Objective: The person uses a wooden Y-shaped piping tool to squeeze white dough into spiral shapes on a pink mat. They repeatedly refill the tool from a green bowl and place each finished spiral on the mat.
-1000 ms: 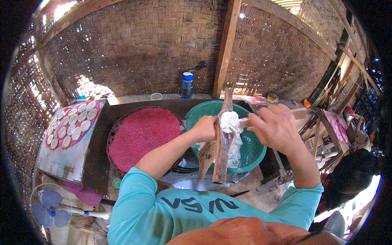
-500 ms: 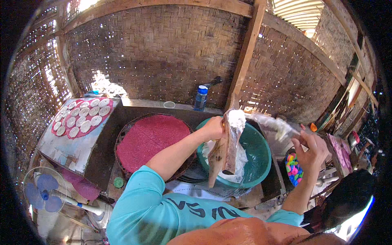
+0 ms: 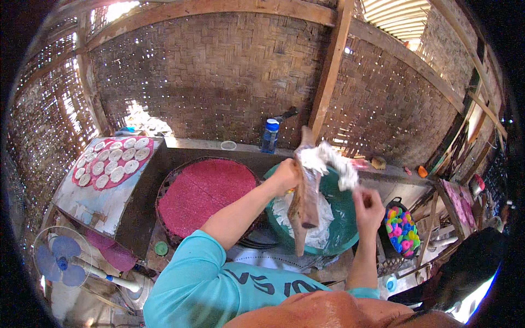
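My left hand [image 3: 285, 175] is closed on a rough wooden implement [image 3: 308, 205] held over a green basin [image 3: 344, 229]. White dough [image 3: 313, 163] sits on the implement's upper part, and more white paste [image 3: 286, 212] lies in the basin. My right hand [image 3: 367, 205] is closed, pinching the lower end of a dough-coated stick [image 3: 344, 170] that is blurred and slants up toward the implement's top. Left of the basin is a round tray [image 3: 202, 197] with a red-pink granular surface.
Pale coiled rounds [image 3: 117, 174] lie on pink sheeting on a sloping board [image 3: 95, 213]. A blue bottle [image 3: 269, 136] stands behind. A container of colourful pieces [image 3: 401, 229] is at right, a fan [image 3: 63, 257] at lower left, a woven wall [image 3: 208, 65] behind.
My right hand swung out to the right with the stick, then moved back leftward and lower, the stick's coated part nearing the implement. The view shifted, showing more of the colourful container.
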{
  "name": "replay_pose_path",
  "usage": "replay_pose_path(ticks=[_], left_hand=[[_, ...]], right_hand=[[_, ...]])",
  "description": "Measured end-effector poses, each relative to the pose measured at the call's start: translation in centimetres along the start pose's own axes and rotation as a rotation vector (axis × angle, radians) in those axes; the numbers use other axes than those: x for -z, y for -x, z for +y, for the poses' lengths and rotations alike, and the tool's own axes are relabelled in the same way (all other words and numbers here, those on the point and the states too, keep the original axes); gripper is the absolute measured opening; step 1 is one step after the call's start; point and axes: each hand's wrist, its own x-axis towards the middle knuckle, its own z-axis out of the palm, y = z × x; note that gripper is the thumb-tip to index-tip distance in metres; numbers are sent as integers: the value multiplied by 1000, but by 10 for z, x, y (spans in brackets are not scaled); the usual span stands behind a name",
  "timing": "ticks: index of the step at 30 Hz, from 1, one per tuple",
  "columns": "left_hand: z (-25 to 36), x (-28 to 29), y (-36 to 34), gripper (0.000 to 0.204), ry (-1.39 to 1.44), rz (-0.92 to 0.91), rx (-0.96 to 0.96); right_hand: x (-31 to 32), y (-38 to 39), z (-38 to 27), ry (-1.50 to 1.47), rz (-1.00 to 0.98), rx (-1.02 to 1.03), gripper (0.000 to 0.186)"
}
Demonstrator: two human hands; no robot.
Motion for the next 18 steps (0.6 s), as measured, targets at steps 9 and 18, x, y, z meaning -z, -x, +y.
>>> replay_pose_path(ticks=[9, 18], left_hand=[[-12, 19, -13, 30, 205, -51, 136], [-17, 5, -9, 31, 73, -155, 161]], right_hand=[[-11, 10, -15, -41, 94, 517, 20], [-29, -9, -6, 170, 147, 505, 20]])
